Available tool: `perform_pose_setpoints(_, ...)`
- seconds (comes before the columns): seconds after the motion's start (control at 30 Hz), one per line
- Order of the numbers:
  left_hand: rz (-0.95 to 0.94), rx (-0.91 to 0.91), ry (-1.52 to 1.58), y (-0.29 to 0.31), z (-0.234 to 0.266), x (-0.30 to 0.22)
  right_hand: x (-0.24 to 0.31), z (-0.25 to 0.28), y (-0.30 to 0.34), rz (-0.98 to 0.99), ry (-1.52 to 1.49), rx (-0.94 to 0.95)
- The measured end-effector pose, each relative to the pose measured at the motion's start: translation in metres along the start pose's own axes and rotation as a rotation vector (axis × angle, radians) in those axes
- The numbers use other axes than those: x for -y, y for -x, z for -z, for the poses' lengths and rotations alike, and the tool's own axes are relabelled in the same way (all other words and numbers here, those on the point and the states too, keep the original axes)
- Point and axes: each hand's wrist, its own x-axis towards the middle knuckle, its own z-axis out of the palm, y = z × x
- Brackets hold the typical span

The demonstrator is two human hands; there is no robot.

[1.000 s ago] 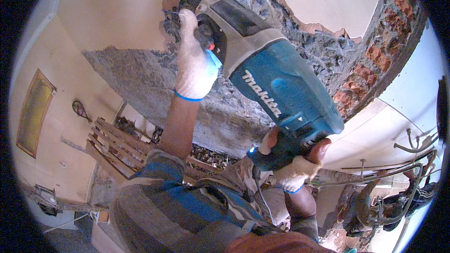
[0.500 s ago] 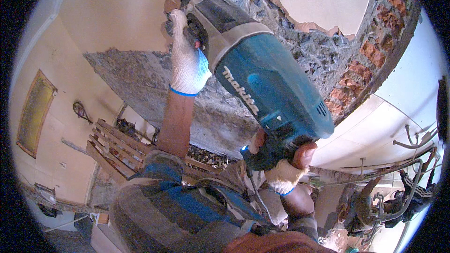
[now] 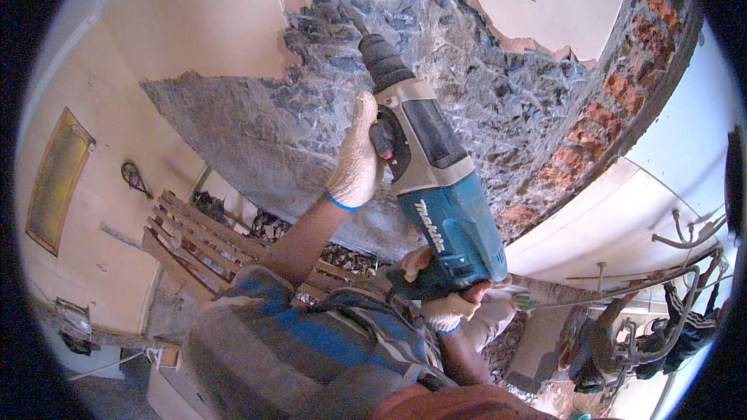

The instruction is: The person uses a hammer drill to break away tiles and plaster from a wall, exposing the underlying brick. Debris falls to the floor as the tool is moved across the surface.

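A teal and grey rotary hammer [image 3: 459, 214] slants up and to the left across the middle of the view. Its dark chisel bit [image 3: 348, 12] points at the rough, stripped part of the wall [image 3: 498, 93]; I cannot tell if the tip touches. My left hand [image 3: 359, 157], in a white knit glove with a blue cuff, is closed on the side handle near the tool's front. At the back end, my right hand [image 3: 447, 307], gloved likewise with bare fingertips showing, wraps the rear handle. The tool's body partly hides those fingers.
Smooth cream plaster [image 3: 537, 0] with a ragged edge borders the chipped area. Exposed red bricks [image 3: 603, 118] line its curved right edge. A slatted wooden pallet [image 3: 198, 237] and rubble [image 3: 342, 258] lie below. Bent pipes [image 3: 689, 229] and striped dark clothing [image 3: 689, 327] show at right.
The rotary hammer has come down and back from the upper wall, with both hands still on it. Its bit, barely visible before, now shows plainly against the chipped surface.
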Motion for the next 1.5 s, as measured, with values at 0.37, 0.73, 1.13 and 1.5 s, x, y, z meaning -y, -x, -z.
perform_pose_setpoints(0.37, -0.056, -0.125, 0.019, -0.018, 0.020, 0.015, -0.038, 0.071, -0.017, -0.099, -0.251, 0.052)
perform_pose_setpoints(0.73, -0.175, -0.097, -0.341, -0.058, 0.081, 0.045, -0.025, 0.051, -0.049, -0.106, -0.186, 0.307)
perform_pose_setpoints(1.13, -0.259, -0.051, -0.502, -0.061, 0.071, 0.032, 0.001, 0.031, -0.070, -0.121, -0.200, -0.087)
perform_pose_setpoints(1.5, -0.100, -0.206, -0.351, -0.044, 0.025, 0.000, 0.004, 0.042, -0.089, -0.102, -0.129, -0.148)
